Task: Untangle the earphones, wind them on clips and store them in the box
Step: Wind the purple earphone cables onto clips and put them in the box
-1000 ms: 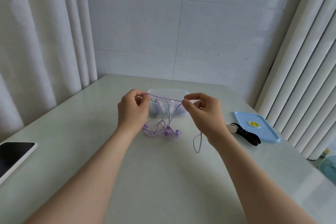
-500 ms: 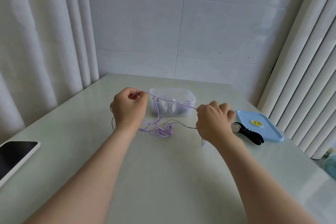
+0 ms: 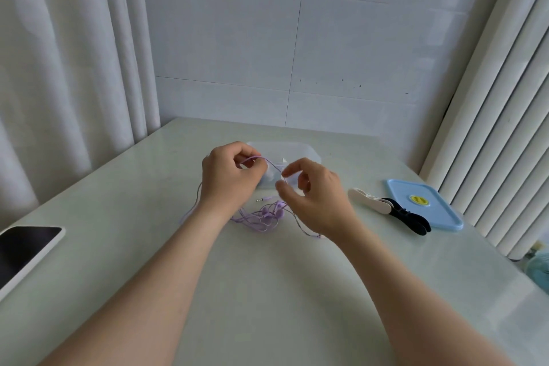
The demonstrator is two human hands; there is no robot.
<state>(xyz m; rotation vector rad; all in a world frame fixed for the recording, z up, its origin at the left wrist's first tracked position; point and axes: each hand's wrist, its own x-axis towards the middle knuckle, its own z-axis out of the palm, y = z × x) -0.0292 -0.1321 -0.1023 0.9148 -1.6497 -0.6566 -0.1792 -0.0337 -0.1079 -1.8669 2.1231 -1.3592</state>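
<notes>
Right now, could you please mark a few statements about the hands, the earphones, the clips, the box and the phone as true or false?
1. The left hand pinches the purple cable of the earphones. True.
2. The blue lid sits on the clear box. False: it lies flat on the table, to the right of the box and apart from it.
3. The clips lie by the lid's left edge with no hand on them. True.
4. The earphones are already wound on a clip. False: most of the cable lies in a loose tangle on the table between the wrists.
5. The phone lies at the table's right edge. False: it is at the left edge.
</notes>
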